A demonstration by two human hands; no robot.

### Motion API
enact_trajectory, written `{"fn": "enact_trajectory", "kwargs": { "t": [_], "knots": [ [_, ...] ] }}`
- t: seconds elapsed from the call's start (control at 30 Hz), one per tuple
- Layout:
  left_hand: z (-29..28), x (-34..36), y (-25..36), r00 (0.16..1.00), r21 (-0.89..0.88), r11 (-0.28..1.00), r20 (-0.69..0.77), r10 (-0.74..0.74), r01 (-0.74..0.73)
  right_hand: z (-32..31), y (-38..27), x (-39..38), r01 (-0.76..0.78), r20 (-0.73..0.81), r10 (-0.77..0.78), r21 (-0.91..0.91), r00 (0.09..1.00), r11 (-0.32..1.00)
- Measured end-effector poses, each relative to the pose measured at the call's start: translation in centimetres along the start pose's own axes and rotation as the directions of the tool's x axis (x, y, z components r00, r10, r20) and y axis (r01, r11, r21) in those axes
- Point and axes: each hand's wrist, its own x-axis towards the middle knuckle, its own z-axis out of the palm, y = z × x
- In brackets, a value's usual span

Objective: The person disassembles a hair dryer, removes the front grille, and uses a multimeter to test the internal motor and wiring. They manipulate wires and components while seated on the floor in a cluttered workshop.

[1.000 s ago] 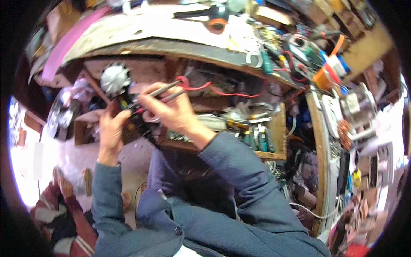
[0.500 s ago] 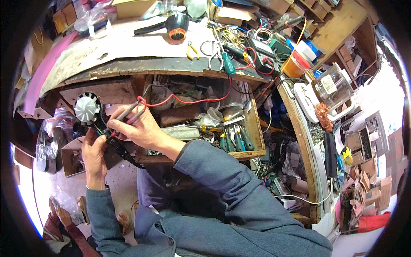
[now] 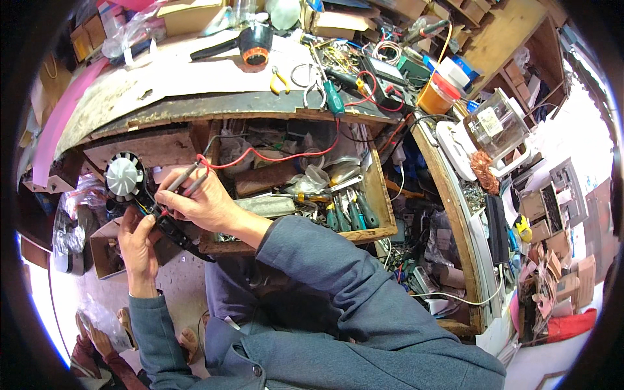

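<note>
My left hand grips a dismantled black appliance with a round pale fan at its upper end and small coloured wires below it. Beside it, my right hand holds two meter probes, angled down at the appliance's middle; whether their tips touch it I cannot tell. A red lead and a dark lead run from the probes to a meter on the bench. An open wooden drawer of tools and bags lies behind my right hand.
The bench carries pliers, a black hairdryer-like item, cables and an orange tub. A clear-lidded appliance and cardboard scraps are at right. Another person's hands show at lower left.
The view has turned and steadied, shifting the bench leftward and up in the picture since a second ago. My hands still hold the appliance and probes, with only slight movement relative to each other.
</note>
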Motion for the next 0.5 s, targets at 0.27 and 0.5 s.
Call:
{"fn": "enact_trajectory", "kwargs": {
  "t": [0.27,0.5],
  "knots": [
    [-0.03,0.21,-0.29,1.000,-0.019,1.000,0.021,-0.011,0.011,0.04,-0.43,-0.11,0.002,-0.003,-0.002,-0.021,1.000,1.000],
    [0.80,-0.10,-0.14,1.000,-0.005,1.000,-0.021,0.006,-0.007,-0.02,0.13,-0.03,0.004,-0.003,-0.004,-0.029,1.000,1.000]
  ]
}}
